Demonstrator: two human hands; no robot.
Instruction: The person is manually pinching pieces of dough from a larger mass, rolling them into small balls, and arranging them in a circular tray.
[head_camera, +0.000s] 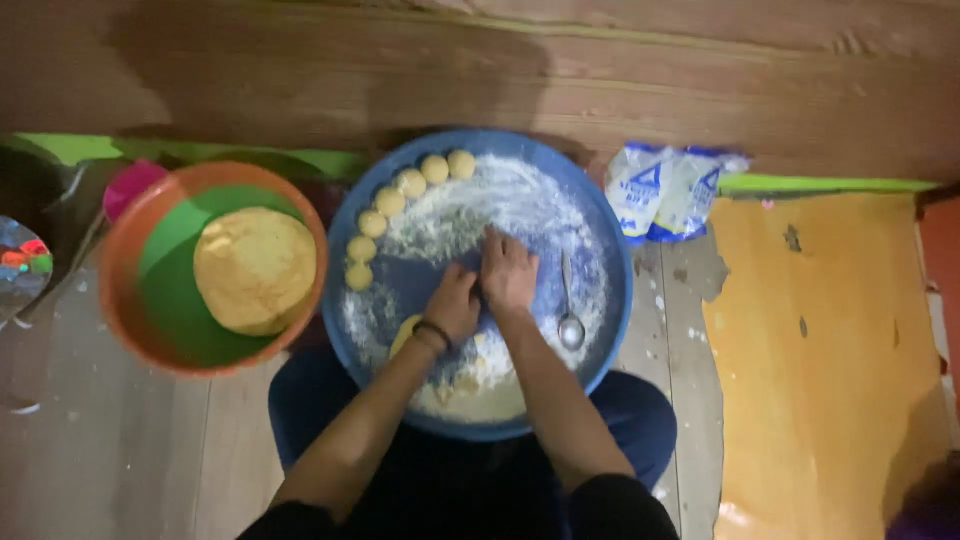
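Note:
A wide blue tray dusted with white flour sits in front of me. My left hand, with a dark band on its wrist, and my right hand press together at the tray's middle; what lies under them is hidden. A lump of yellow dough shows beside my left wrist. Several small yellow dough balls line the tray's upper left rim. A metal spoon lies in the tray to the right of my right hand.
An orange bowl with a green inside holds a large yellow dough round at the left. A white and blue flour bag lies at the upper right. A yellow sheet covers the floor on the right. A wooden wall runs behind.

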